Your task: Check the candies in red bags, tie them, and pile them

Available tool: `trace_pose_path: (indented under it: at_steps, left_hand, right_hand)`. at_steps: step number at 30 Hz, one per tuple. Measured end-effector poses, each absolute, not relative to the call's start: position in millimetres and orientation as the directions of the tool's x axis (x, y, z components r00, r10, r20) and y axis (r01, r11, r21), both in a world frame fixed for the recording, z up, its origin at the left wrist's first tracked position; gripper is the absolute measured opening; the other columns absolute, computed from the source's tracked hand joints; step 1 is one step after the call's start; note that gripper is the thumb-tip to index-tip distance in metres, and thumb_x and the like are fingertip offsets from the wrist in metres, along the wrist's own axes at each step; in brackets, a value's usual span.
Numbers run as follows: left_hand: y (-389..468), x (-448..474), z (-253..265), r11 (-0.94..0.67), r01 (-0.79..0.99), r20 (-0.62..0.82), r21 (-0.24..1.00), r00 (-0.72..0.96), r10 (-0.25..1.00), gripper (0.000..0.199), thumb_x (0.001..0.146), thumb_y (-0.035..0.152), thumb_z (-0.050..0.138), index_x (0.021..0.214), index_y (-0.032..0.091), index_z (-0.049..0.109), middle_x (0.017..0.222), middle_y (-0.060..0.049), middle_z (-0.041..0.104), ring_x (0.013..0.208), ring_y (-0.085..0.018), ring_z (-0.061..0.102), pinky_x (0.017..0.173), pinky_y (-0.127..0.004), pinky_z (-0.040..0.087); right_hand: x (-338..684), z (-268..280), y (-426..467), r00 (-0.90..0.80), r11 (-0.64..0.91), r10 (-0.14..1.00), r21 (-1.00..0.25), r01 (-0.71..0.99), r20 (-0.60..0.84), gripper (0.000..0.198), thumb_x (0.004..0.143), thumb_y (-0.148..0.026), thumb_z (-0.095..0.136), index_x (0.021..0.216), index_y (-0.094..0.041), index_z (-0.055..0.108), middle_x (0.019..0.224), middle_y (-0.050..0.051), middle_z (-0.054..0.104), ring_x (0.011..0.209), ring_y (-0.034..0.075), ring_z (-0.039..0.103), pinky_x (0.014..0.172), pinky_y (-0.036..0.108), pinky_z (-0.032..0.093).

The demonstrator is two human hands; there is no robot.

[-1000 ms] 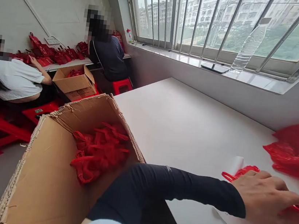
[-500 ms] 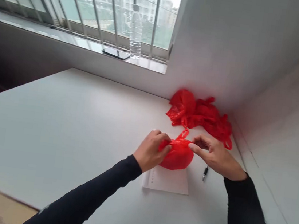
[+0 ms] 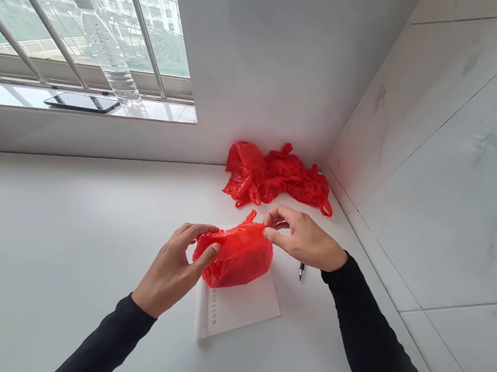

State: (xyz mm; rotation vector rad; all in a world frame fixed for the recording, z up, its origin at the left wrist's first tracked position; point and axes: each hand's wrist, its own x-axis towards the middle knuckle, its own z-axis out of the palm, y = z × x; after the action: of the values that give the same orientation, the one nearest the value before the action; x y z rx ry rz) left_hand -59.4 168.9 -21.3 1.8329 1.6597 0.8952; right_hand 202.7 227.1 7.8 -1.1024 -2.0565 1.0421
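Observation:
A red plastic bag (image 3: pixel 241 258) is held above an open notebook (image 3: pixel 246 305) on the white table. My left hand (image 3: pixel 181 262) grips the bag's left side, with the thumb in front and the fingers behind the rim. At the upper right edge of the bag, my right hand (image 3: pixel 301 235) pinches the plastic between thumb and fingers. One handle loop of the bag sticks up between my hands. Some writing runs down the notebook's left side; the bag covers its upper part. A pen (image 3: pixel 301 271) lies right of the notebook, partly hidden under my right hand.
Several crumpled red plastic bags (image 3: pixel 277 177) lie in a heap against the wall at the back of the table (image 3: pixel 86 238). On the window sill stand a clear water bottle (image 3: pixel 109 61) and, lying flat, a dark phone (image 3: pixel 83 103). A tiled wall (image 3: pixel 451 176) bounds the right side.
The view has turned to the right, so everything appears further left. My hands have moved apart, and the bag between them is stretched wider.

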Motion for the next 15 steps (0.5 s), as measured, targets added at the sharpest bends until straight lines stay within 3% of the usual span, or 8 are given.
trace_pose_path:
  at_steps: [4, 8, 12, 15]
  left_hand:
    - [168.3, -59.7, -19.9, -0.169, 0.701, 0.15, 0.693, 0.089, 0.985, 0.029, 0.087, 0.044, 0.066, 0.113, 0.031, 0.068, 0.115, -0.003, 0.065, 0.109, -0.026, 0.062, 0.093, -0.042, 0.051]
    - [167.1, -57.9, -19.6, -0.183, 0.673, 0.189, 0.717, 0.064, 0.98, 0.019, 0.091, 0.042, 0.062, 0.102, 0.029, 0.07, 0.105, -0.001, 0.067, 0.1, -0.022, 0.064, 0.087, -0.036, 0.051]
    - [166.3, -53.1, -17.3, -0.167, 0.586, 0.229, 0.793, -0.033, 0.973, 0.02, 0.09, 0.045, 0.066, 0.096, 0.028, 0.075, 0.099, -0.001, 0.071, 0.093, -0.02, 0.065, 0.084, -0.034, 0.051]
    - [169.2, -57.6, -17.4, -0.1, 0.542, 0.237, 0.834, -0.189, 0.953, 0.026, 0.089, 0.048, 0.065, 0.093, 0.025, 0.076, 0.096, -0.002, 0.073, 0.09, -0.021, 0.066, 0.087, -0.037, 0.051]
  right_hand:
    - [205.0, 7.4, 228.9, -0.467, 0.382, 0.864, -0.848, 0.368, 0.188, 0.007, 0.093, -0.02, 0.058, 0.1, -0.022, 0.061, 0.104, 0.001, 0.068, 0.097, 0.017, 0.064, 0.092, 0.034, 0.05]
    - [203.8, 7.7, 225.7, -0.512, 0.369, 0.848, -0.843, 0.392, 0.133, 0.026, 0.096, -0.04, 0.064, 0.117, -0.024, 0.065, 0.09, 0.0, 0.066, 0.084, 0.017, 0.062, 0.079, 0.032, 0.049]
    - [197.9, 8.7, 222.1, -0.586, 0.37, 0.807, -0.838, 0.401, 0.076, 0.022, 0.095, -0.043, 0.064, 0.1, -0.022, 0.07, 0.073, -0.004, 0.059, 0.067, 0.014, 0.055, 0.065, 0.028, 0.044]
    - [200.3, 9.1, 225.5, -0.489, 0.383, 0.858, -0.833, 0.399, 0.16, 0.019, 0.098, -0.036, 0.059, 0.089, -0.02, 0.066, 0.082, -0.002, 0.064, 0.076, 0.015, 0.059, 0.073, 0.029, 0.045]
